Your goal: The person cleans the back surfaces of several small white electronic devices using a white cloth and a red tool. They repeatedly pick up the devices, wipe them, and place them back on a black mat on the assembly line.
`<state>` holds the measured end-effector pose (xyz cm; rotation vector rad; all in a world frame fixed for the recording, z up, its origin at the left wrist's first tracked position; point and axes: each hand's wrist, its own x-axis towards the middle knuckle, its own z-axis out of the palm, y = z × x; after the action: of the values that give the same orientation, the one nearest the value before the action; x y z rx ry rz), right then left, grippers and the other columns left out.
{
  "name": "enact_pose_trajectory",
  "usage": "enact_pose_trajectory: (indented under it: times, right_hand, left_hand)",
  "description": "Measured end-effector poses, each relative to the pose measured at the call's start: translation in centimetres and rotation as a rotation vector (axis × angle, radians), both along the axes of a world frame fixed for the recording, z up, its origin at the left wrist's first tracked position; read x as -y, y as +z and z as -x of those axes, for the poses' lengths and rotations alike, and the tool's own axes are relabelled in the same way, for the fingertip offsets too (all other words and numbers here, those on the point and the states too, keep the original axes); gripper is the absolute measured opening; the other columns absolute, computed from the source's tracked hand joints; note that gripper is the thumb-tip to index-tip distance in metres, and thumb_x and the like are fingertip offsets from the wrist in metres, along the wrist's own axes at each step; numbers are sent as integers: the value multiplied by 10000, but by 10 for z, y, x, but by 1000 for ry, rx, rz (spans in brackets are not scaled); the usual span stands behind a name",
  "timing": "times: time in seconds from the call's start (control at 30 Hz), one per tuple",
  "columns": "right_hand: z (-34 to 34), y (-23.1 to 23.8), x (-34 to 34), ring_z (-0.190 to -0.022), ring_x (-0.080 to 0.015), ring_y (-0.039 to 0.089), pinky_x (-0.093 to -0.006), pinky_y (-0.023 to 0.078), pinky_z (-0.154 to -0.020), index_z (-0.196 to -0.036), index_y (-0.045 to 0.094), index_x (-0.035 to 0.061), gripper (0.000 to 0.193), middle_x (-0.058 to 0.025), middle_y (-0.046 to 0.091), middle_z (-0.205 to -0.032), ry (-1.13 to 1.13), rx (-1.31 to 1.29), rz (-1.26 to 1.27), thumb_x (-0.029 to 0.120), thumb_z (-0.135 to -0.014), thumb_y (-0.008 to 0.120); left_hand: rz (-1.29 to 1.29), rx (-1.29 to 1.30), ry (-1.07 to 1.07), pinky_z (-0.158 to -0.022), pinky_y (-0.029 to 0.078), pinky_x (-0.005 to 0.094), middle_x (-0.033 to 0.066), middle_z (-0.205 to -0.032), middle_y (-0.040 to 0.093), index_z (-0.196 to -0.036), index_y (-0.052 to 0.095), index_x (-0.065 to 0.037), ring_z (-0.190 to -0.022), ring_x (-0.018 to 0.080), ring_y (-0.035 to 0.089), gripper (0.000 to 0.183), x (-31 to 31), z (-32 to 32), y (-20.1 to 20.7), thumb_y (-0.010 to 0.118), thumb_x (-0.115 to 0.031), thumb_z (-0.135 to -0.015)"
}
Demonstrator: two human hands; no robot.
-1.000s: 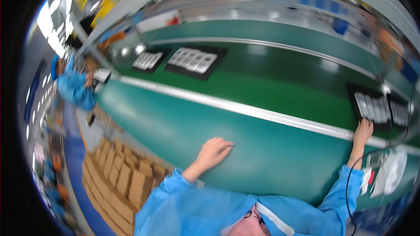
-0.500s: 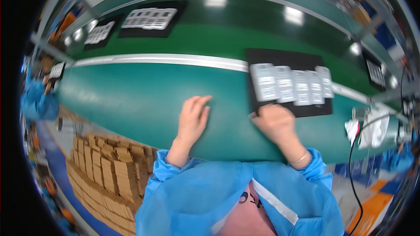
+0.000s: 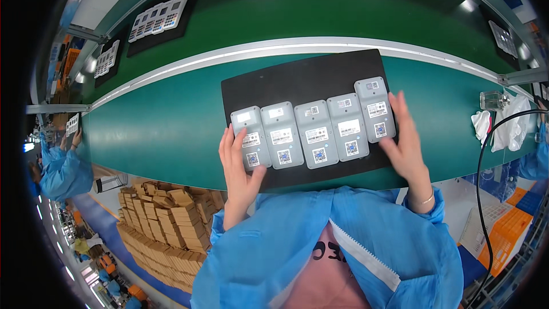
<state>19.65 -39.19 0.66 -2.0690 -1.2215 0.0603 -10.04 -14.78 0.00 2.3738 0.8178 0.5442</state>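
A black mat lies on the teal worktop, slightly turned. Several grey handheld card terminals lie back side up on it in an uneven row, with white labels showing. My left hand rests at the leftmost terminal, fingertips along its left side and thumb by its lower end. My right hand is beside the rightmost terminal, which sits higher than the others. Its thumb is close to that terminal's lower corner and its fingers are stretched out; whether they touch it I cannot tell.
Beyond a pale rail runs a green belt with another mat of white terminals at the far left. A glass jar, a white plastic bag and a black cable are at right. Stacked cartons stand at lower left.
The black mat with its terminals has come off the rail toward me and leftward onto the worktop. My left hand has reached the leftmost terminal; my right hand has moved to the row's right side.
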Motion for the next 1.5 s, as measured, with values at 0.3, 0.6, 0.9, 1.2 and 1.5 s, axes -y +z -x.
enact_pose_trajectory:
  times: [0.3, 0.6, 0.9, 1.2, 1.5]
  right_hand:
    - [53, -30, 39, -1392, -516, 443, -569, 359, -1157, -1535, 315, -124, 1316, -350, 389, -1555, -38, 8, 86, 589, -613, 925]
    - [41, -29, 32, -1468, -548, 346, -648, 263, -1192, -1524, 299, -152, 1395, -395, 356, -1547, -6, 116, 190, 752, -612, 846]
    - [40, -24, 29, -1419, -507, 450, -594, 342, -1172, -1463, 413, -168, 1259, -380, 469, -1478, -39, 208, 200, 781, -712, 757]
    - [30, -10, 28, -1368, -472, 515, -525, 418, -1115, -1455, 483, -107, 1032, -301, 542, -1452, -63, 74, 82, 674, -822, 721]
    - [-8, -3, 52, -1112, -368, 684, -433, 541, -917, -1244, 656, 18, 349, -176, 697, -1226, -411, 106, -126, 150, -925, 707]
  left_hand:
    - [-393, -239, -356, -1215, 175, 665, 276, -1674, 183, -1515, 529, -205, -1527, 455, 264, 1116, 2, -32, 24, 848, -746, -593]
    - [-469, -345, -358, -1215, 163, 665, 76, -1567, 483, -1368, 675, -349, -1477, 380, 372, 793, 29, -59, 14, 822, -685, -665]
    - [-318, -196, -143, -1209, 208, 631, 211, -1633, 341, -1573, 414, -158, -1491, 430, 327, 1147, -1, -8, 10, 883, -625, -636]
    - [-20, -92, -63, -1162, 344, 530, 241, -1570, 387, -1579, 334, -26, -1429, 432, 364, 1211, -2, 0, -6, 973, -394, -619]
    - [-103, -152, -145, -1166, 301, 553, 263, -1551, 379, -1568, 319, 22, -1415, 458, 353, 1170, -7, -7, 3, 929, -417, -671]
